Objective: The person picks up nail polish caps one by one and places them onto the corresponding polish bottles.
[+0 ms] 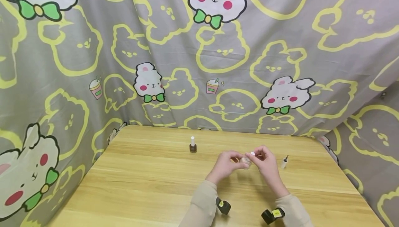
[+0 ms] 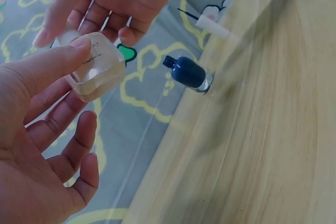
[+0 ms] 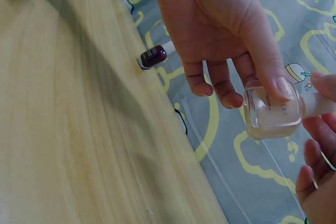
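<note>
Above the table, my left hand (image 1: 225, 165) grips a squarish glass nail polish bottle (image 2: 100, 74) of pale, see-through colour, the thumb lying across its printed face. My right hand (image 1: 268, 163) pinches the bottle's white cap (image 3: 316, 105) between thumb and fingers, the cap in line with the bottle's neck. A dark blue nail polish bottle (image 2: 189, 73) stands uncapped on the table; my right hand hides it in the head view. To the right of that hand, a white cap (image 1: 284, 164) stands with its dark brush pointing up.
A dark red-brown nail polish bottle (image 1: 193, 147) with a white cap stands left of my hands, towards the back of the wooden table (image 1: 140, 185). A grey curtain (image 1: 174, 54) with rabbit prints hangs behind and at both sides. Black cameras (image 1: 223, 206) sit on both wrists.
</note>
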The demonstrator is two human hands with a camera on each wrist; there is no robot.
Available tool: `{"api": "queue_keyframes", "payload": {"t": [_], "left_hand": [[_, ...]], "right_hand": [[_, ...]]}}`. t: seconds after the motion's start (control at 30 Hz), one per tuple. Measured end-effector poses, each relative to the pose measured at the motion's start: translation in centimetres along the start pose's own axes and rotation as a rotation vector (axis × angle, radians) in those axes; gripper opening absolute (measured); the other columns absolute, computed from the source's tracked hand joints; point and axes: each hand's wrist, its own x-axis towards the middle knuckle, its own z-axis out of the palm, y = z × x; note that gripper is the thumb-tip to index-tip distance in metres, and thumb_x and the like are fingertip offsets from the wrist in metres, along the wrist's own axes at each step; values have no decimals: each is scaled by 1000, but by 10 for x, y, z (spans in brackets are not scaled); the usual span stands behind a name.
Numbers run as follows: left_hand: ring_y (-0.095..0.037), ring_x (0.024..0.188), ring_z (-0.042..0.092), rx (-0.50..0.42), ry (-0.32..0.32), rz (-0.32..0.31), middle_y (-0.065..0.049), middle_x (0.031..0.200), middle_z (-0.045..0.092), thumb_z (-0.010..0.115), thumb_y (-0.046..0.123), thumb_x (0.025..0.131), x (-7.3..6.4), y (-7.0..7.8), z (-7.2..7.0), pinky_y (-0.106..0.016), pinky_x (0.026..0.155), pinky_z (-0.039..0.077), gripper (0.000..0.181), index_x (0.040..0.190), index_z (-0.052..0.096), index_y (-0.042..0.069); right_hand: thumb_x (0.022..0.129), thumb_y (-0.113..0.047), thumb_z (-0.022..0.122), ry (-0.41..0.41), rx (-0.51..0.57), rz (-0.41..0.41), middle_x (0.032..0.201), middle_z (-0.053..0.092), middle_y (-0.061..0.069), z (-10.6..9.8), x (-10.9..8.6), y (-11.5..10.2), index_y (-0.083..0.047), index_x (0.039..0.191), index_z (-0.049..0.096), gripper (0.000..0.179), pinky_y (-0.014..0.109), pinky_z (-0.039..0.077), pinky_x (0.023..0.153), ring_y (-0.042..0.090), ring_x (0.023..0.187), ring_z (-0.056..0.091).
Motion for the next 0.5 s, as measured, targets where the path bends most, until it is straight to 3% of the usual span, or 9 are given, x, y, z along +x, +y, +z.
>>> {"api": "queue_keyframes", "payload": {"t": [0.17,0.3,0.4,0.5], "left_hand": [[-1,80,55,-39,11,-27,5,96,71,80,29,80,0,-2,-4,-18,69,47,27,103,76,15],[-3,82,56,-70,19,-42,4,101,71,79,29,81,0,-6,-9,-20,70,47,28,105,75,16],[-5,83,56,-88,18,-55,4,102,70,80,28,80,0,-7,-12,-21,70,47,28,106,75,17],[-6,84,56,-94,14,-60,4,102,70,79,28,80,1,-7,-13,-21,70,48,28,106,75,17]], "right_hand": [[88,-10,71,-69,11,-67,90,61,-13,-3,2,1,2,113,60,29,17,47,69,0,84,56],[91,-10,67,-141,53,-108,113,68,0,-7,3,2,1,127,57,39,14,50,79,-1,96,62],[93,-11,65,-196,74,-126,126,65,12,-9,3,2,3,133,53,43,13,50,86,-2,103,63],[94,-11,63,-236,83,-134,131,64,10,-9,2,1,4,135,51,46,12,49,89,-5,108,61]]}}
